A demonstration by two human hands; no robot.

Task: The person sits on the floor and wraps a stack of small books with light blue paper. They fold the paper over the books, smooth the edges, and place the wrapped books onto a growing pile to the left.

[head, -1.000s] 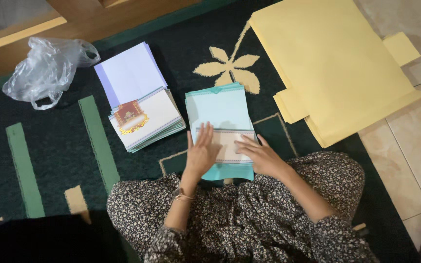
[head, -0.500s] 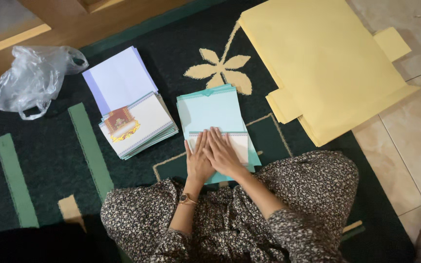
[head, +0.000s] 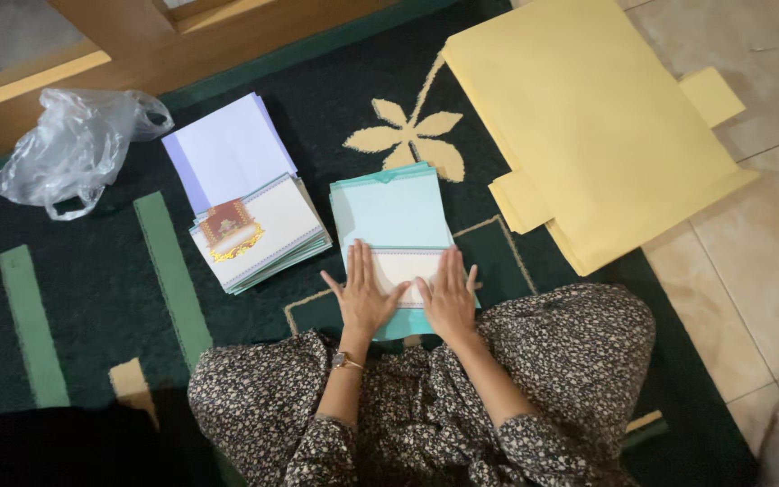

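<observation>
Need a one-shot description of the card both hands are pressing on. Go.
On the dark green rug, find the pale teal stack below the cream flower. The white card lies on its near end, under the left hand and right hand; its neighbours are uncovered.

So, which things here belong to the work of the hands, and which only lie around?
In the work:
- left hand and right hand, flat on the white card
- turquoise stack under the card

Lying around:
- stack of decorated cards
- lavender sheets
- plastic bag
- large yellow sheets
</observation>
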